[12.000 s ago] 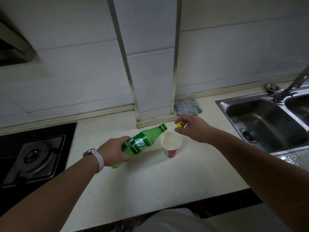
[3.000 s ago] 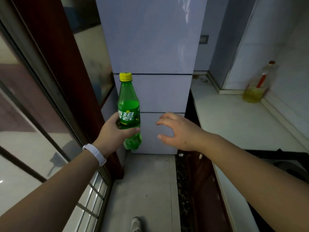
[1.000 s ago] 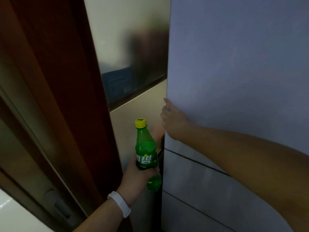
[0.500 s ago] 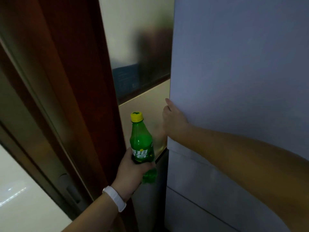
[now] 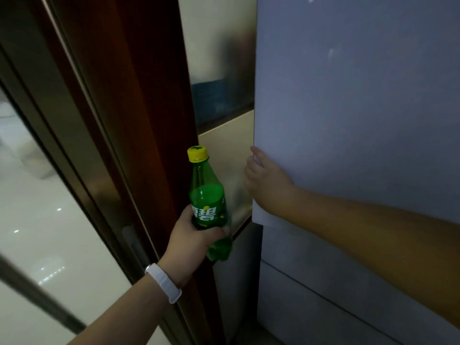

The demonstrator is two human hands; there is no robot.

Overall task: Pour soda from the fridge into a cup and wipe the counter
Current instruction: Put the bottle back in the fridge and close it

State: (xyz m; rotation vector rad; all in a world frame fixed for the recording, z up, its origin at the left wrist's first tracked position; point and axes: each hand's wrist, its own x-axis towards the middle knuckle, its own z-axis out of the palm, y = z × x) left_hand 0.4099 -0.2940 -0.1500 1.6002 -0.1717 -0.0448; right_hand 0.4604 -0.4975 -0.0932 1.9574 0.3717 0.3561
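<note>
A green soda bottle (image 5: 206, 197) with a yellow cap stands upright in my left hand (image 5: 193, 241), which grips its lower half. It is capped and partly full. My right hand (image 5: 265, 181) curls its fingers round the left edge of the pale upper fridge door (image 5: 348, 108); the fingertips are hidden behind the edge. The door stands slightly out from the fridge body below it. The cup and the counter are out of view.
A dark red-brown door frame (image 5: 139, 120) with a sliding glass door (image 5: 37, 195) runs along the left, close to the bottle. Lower fridge drawers (image 5: 323, 282) lie under my right arm. A white band sits on my left wrist.
The bottle and my left hand shifted slightly left and up over the last second. My right hand kept its hold on the door edge, and the door's lower corner now stands out from the fridge.
</note>
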